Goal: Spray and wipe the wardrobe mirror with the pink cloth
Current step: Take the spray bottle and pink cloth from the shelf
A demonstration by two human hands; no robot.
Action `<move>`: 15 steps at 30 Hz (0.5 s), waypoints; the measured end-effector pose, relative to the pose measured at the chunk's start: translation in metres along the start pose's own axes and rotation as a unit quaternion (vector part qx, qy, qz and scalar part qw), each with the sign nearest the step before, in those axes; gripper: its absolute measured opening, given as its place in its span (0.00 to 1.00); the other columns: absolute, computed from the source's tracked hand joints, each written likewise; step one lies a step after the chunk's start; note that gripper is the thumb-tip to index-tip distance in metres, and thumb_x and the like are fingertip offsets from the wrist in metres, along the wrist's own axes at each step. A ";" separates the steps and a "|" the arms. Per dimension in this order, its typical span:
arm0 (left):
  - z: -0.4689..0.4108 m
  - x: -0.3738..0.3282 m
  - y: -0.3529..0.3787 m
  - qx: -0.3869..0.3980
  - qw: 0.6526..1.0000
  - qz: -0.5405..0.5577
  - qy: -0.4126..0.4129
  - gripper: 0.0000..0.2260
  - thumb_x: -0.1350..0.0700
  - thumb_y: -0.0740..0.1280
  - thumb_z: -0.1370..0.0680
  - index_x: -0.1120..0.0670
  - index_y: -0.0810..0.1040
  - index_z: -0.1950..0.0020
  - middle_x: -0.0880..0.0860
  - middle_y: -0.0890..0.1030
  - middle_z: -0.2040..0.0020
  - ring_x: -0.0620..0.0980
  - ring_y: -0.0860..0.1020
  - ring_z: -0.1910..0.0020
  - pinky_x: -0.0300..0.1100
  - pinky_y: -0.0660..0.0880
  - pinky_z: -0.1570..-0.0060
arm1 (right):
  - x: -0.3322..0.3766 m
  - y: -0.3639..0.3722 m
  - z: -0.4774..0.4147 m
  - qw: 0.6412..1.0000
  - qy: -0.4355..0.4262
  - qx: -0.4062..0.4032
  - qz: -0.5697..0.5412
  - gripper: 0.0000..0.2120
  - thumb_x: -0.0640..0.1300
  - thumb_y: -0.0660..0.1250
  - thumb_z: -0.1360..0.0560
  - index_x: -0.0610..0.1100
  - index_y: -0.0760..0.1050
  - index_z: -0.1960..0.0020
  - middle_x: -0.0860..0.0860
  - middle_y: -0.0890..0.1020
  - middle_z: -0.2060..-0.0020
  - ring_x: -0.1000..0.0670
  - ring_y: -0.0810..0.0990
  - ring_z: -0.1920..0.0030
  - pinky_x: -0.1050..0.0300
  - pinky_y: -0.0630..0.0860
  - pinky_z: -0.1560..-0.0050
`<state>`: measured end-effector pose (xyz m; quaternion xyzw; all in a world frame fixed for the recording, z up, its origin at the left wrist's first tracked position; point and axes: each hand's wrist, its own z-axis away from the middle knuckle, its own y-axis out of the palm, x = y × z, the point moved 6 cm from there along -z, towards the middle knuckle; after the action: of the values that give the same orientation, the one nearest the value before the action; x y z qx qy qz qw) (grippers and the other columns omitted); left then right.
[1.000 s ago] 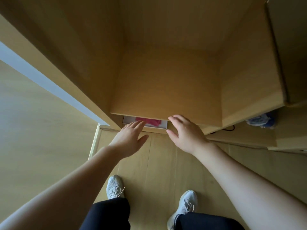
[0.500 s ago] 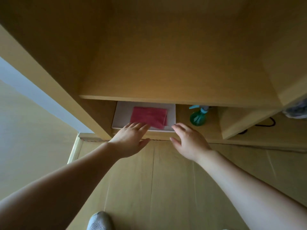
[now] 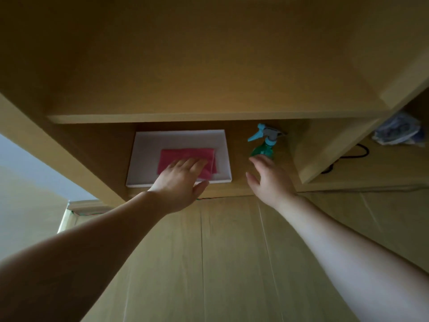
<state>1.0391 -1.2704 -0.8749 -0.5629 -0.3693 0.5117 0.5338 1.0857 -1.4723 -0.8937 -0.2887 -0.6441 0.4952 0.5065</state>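
Grip open on both: left hand (image 3: 178, 182) flat on pink cloth (image 3: 185, 155), right hand (image 3: 270, 180) near spray bottle (image 3: 264, 146)

At frame centre, the left hand (image 3: 180, 182) lies flat on the pink cloth (image 3: 186, 159) in a white tray (image 3: 144, 159); the right hand (image 3: 270, 180), fingers spread, is near the green spray bottle (image 3: 263, 148).

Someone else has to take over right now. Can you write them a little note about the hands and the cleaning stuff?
Left hand: open, fingers flat on the folded pink cloth, which lies on a white tray on the shelf.
Right hand: open, hovers by the green spray bottle standing right of the tray; not gripping it.
Done: nothing picked up, nothing sprayed.
Left: grab cloth and bottle, spray the mirror, wipe. Mirror not in view.
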 end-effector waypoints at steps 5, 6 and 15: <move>-0.004 0.002 0.001 -0.025 1.000 0.008 0.007 0.26 0.47 0.61 0.21 0.55 0.64 0.25 0.56 0.71 0.31 0.58 0.68 0.32 0.50 0.63 0.32 | -0.031 -0.006 -0.030 0.995 0.086 -0.002 0.039 0.29 0.51 0.59 0.20 0.47 0.54 0.22 0.47 0.52 0.22 0.43 0.60 0.25 0.49 0.68 0.31; -0.005 0.003 0.002 -0.027 1.000 0.009 0.007 0.26 0.47 0.61 0.21 0.55 0.64 0.26 0.56 0.71 0.31 0.58 0.69 0.32 0.51 0.63 0.32 | -0.035 -0.006 -0.035 0.995 0.085 -0.009 0.052 0.31 0.51 0.60 0.20 0.47 0.51 0.21 0.47 0.50 0.21 0.43 0.57 0.24 0.47 0.68 0.30; -0.004 0.010 0.005 -0.057 0.998 -0.014 0.020 0.25 0.48 0.65 0.22 0.57 0.67 0.28 0.58 0.74 0.33 0.60 0.72 0.34 0.53 0.67 0.35 | -0.053 -0.004 -0.067 0.987 0.063 -0.087 0.123 0.33 0.46 0.61 0.21 0.41 0.49 0.21 0.40 0.52 0.22 0.37 0.50 0.23 0.41 0.49 0.24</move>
<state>1.0447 -1.2625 -0.8822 -0.5972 -0.3950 0.4714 0.5149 1.1658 -1.4964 -0.9095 -0.4395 -0.6115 0.4766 0.4537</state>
